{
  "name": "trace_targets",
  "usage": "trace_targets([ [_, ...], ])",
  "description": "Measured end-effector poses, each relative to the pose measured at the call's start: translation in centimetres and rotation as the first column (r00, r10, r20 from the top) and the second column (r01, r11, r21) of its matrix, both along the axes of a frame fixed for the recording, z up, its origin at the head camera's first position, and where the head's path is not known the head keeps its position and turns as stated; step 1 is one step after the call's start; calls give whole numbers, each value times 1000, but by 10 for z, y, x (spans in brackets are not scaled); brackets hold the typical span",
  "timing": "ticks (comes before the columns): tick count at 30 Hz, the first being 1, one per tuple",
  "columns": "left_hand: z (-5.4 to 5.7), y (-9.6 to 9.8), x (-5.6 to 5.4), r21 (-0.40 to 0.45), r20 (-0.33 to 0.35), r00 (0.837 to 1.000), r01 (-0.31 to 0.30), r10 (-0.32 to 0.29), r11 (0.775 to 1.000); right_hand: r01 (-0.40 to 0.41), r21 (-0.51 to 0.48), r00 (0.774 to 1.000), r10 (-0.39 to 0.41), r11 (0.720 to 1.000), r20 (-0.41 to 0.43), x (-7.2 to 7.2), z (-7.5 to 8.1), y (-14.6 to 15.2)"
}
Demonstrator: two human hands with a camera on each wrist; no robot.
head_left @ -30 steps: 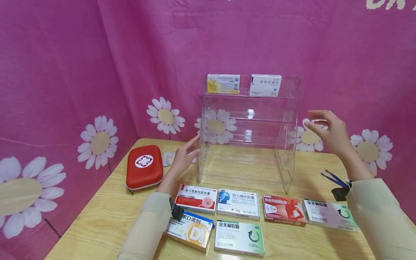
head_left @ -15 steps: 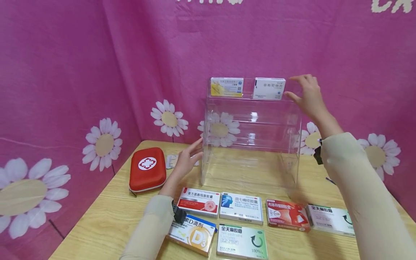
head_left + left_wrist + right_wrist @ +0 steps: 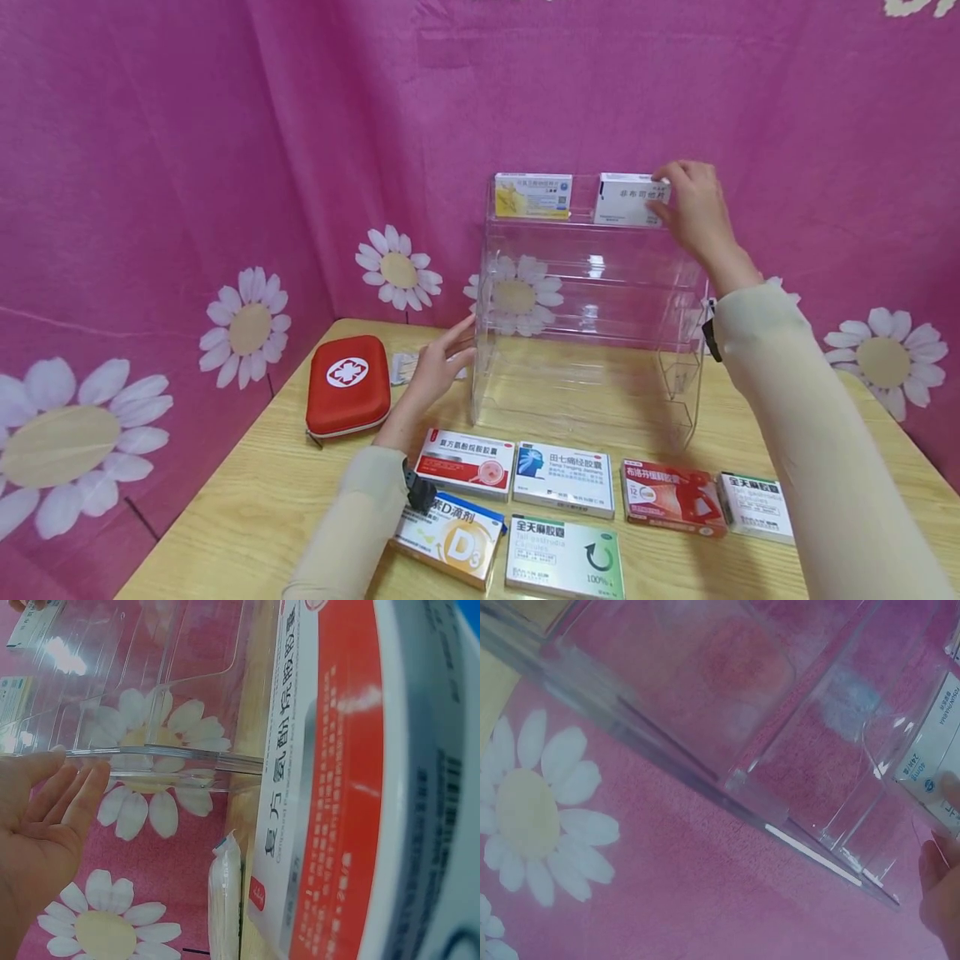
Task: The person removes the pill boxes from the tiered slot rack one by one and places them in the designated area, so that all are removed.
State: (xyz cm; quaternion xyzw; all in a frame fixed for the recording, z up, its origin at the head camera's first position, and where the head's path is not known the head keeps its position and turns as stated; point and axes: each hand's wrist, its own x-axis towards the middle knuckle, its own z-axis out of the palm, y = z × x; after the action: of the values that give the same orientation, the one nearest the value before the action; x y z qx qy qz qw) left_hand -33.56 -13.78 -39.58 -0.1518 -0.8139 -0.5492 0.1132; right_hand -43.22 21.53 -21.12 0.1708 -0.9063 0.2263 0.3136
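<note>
A clear acrylic tiered rack stands on the table, with a yellow-and-white medicine box and a white medicine box upright on its top tier. My right hand pinches the right end of the white box, thumb on its front face and fingers at its top edge. In the right wrist view only part of that hand shows at the edge. My left hand touches the rack's left side panel with fairly straight fingers. In the left wrist view its fingertips lie at the panel's edge.
In front of the rack lie several medicine boxes, among them a red-and-white one, a blue-and-white one, a red one and an orange D3 one. A red zip case sits at left beside a cotton swab packet.
My right hand has moved up and left from beside the rack and taken hold of the white box's right end. The left hand stays at the rack's side. The head view has shifted slightly.
</note>
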Motion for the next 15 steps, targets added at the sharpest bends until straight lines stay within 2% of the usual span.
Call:
trace_targets([
  [4,0,1,0,-9,-2,1000,3,-3,1000,39,21,999,-39,999,9,1,1,-2],
  [8,1,3,0,-7,5,1000,5,-4,1000,35,-3,999,-35,999,-18,3,0,-2],
  [12,1,5,-1,7,13,1000,9,-9,1000,-3,-70,994,-4,998,-107,4,-3,-1],
  [15,1,6,-1,0,17,1000,10,-10,1000,-46,-119,979,21,992,-205,5,-6,1],
])
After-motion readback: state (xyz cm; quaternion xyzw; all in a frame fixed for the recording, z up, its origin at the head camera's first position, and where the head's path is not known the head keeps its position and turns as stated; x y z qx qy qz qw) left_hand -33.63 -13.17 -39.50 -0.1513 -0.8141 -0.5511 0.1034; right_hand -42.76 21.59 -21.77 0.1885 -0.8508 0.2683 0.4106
